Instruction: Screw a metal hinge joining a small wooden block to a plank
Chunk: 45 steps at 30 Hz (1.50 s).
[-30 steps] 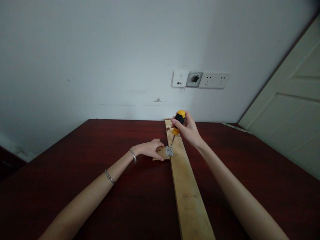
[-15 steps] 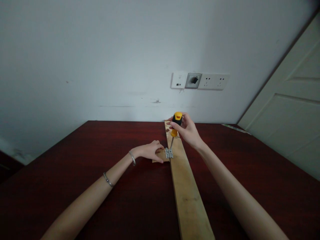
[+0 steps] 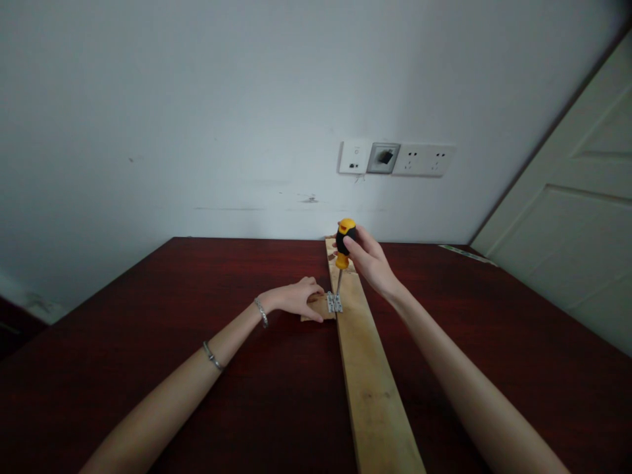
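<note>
My right hand is wrapped round the black and yellow handle of a screwdriver. The shaft points down, its tip at a metal hinge. One leaf of this hinge lies on a long wooden board, the other on a small wood block butted against the board's left side. My left hand grips that block, thumb at the near edge and fingers over the far one. At this size I cannot make out any screw under the tip.
The board runs over a dark red table towards the white wall. Wall sockets sit above the table's back edge. A pale flat strip lies at the back right, beside a white panelled door.
The screwdriver handle has tipped slightly left, so the tool stands more upright, and my right hand's grip has turned with it. My left hand, the block and the hinge have stayed put.
</note>
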### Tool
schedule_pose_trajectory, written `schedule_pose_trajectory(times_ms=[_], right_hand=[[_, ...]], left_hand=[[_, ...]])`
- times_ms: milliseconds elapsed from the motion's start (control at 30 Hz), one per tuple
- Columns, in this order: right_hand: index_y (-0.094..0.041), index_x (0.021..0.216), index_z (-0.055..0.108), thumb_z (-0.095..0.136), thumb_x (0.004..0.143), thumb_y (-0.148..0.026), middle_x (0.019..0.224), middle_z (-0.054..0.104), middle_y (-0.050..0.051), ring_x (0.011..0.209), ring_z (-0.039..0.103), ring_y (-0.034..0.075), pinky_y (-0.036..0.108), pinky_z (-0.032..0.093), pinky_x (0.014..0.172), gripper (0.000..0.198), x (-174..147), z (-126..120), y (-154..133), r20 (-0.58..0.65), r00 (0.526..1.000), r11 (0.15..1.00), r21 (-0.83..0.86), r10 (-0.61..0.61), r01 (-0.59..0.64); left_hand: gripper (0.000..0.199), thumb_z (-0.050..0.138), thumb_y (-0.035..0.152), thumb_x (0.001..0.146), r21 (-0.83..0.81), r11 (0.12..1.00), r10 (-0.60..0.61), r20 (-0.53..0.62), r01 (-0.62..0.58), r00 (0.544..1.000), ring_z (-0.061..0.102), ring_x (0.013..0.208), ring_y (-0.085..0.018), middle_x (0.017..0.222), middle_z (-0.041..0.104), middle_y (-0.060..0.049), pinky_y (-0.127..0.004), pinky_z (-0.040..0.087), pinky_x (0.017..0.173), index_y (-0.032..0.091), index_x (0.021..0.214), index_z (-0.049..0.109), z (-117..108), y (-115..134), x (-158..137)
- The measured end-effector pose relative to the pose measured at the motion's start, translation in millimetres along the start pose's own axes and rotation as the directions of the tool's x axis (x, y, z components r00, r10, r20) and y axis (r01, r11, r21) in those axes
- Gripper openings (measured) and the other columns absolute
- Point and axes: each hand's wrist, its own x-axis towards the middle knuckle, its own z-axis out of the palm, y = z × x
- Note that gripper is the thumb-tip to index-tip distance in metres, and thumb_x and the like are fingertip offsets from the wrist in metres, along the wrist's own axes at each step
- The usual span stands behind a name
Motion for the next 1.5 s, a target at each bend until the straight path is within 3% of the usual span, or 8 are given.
schedule_pose_trajectory(times_ms=[167, 400, 667, 867, 1100, 1267, 1433, 1500], right_hand=[[-0.026, 0.099, 0.046, 0.068, 0.077, -0.039, 0.103, 0.061, 0.003, 0.087, 0.062, 0.016, 0.034, 0.052, 0.078, 0.034, -1, 6, -4, -0.051, 0.997, 0.998, -0.008, -0.064, 0.064], [-0.025, 0.094, 0.049, 0.064, 0.081, -0.039, 0.084, 0.057, -0.002, 0.068, 0.055, 0.01, 0.028, 0.047, 0.066, 0.025, -1, 6, 2, -0.075, 0.993, 0.995, -0.045, -0.087, 0.084], [-0.025, 0.097, 0.055, 0.055, 0.084, -0.043, 0.088, 0.058, 0.001, 0.072, 0.057, 0.013, 0.031, 0.049, 0.072, 0.022, -1, 6, 4, -0.029, 1.0, 0.98, 0.198, -0.009, 0.015], [-0.027, 0.105, 0.053, 0.061, 0.082, -0.043, 0.093, 0.059, 0.001, 0.078, 0.062, 0.014, 0.031, 0.053, 0.071, 0.028, -1, 5, 7, -0.053, 0.998, 0.994, 0.1, -0.03, 0.035], [-0.026, 0.098, 0.043, 0.072, 0.074, -0.033, 0.097, 0.064, 0.0, 0.076, 0.065, 0.012, 0.031, 0.053, 0.072, 0.038, -3, 7, -3, -0.12, 0.991, 0.995, 0.061, -0.067, 0.074], [-0.025, 0.095, 0.05, 0.067, 0.078, -0.034, 0.088, 0.061, -0.002, 0.069, 0.057, 0.009, 0.027, 0.05, 0.066, 0.026, -2, 7, 1, -0.116, 0.991, 0.997, 0.02, -0.069, 0.072], [-0.025, 0.101, 0.055, 0.054, 0.083, -0.037, 0.086, 0.059, 0.0, 0.072, 0.056, 0.013, 0.029, 0.049, 0.068, 0.022, 0, 4, 7, -0.056, 0.998, 0.981, 0.191, -0.009, 0.02], [-0.025, 0.102, 0.056, 0.055, 0.082, -0.037, 0.087, 0.059, 0.0, 0.075, 0.057, 0.014, 0.03, 0.05, 0.07, 0.023, 0, 2, 7, -0.054, 0.999, 0.985, 0.173, -0.002, 0.011]], left_hand=[[0.064, 0.071, 0.056, 0.068, 0.021, 1.0, -0.007, 0.003, 0.007, 1.0, 0.047, 0.094, -0.021, 0.103, 0.045, -0.005, -0.029, 0.041, 0.081, 0.018, 0.117, 0.055, -1, 2, -1], [0.065, 0.071, 0.057, 0.068, 0.035, 0.999, -0.007, -0.008, 0.007, 1.0, 0.047, 0.096, -0.021, 0.105, 0.046, -0.005, -0.029, 0.041, 0.081, 0.019, 0.118, 0.054, 1, 0, 0], [0.066, 0.07, 0.057, 0.068, 0.021, 1.0, -0.004, -0.002, 0.004, 1.0, 0.047, 0.095, -0.021, 0.106, 0.046, -0.006, -0.03, 0.041, 0.08, 0.019, 0.119, 0.054, 0, 1, -1], [0.065, 0.07, 0.058, 0.068, 0.014, 1.0, 0.013, -0.011, -0.013, 1.0, 0.047, 0.097, -0.022, 0.104, 0.047, -0.006, -0.03, 0.041, 0.082, 0.018, 0.117, 0.056, 0, 0, 0], [0.066, 0.07, 0.059, 0.068, 0.011, 1.0, 0.007, -0.013, -0.006, 1.0, 0.048, 0.093, -0.021, 0.103, 0.046, -0.006, -0.03, 0.042, 0.082, 0.018, 0.118, 0.055, 1, -1, 0], [0.065, 0.071, 0.056, 0.067, -0.004, 1.0, -0.011, -0.004, 0.011, 1.0, 0.048, 0.095, -0.021, 0.104, 0.046, -0.006, -0.03, 0.041, 0.084, 0.018, 0.118, 0.055, 0, 3, 0], [0.065, 0.07, 0.055, 0.067, -0.011, 1.0, -0.004, 0.002, 0.004, 1.0, 0.047, 0.095, -0.021, 0.104, 0.046, -0.006, -0.03, 0.041, 0.084, 0.017, 0.118, 0.055, -1, 3, -1], [0.065, 0.071, 0.056, 0.067, -0.016, 1.0, -0.003, 0.0, 0.003, 1.0, 0.048, 0.095, -0.021, 0.104, 0.046, -0.006, -0.03, 0.041, 0.084, 0.017, 0.117, 0.055, -1, 3, -1]])
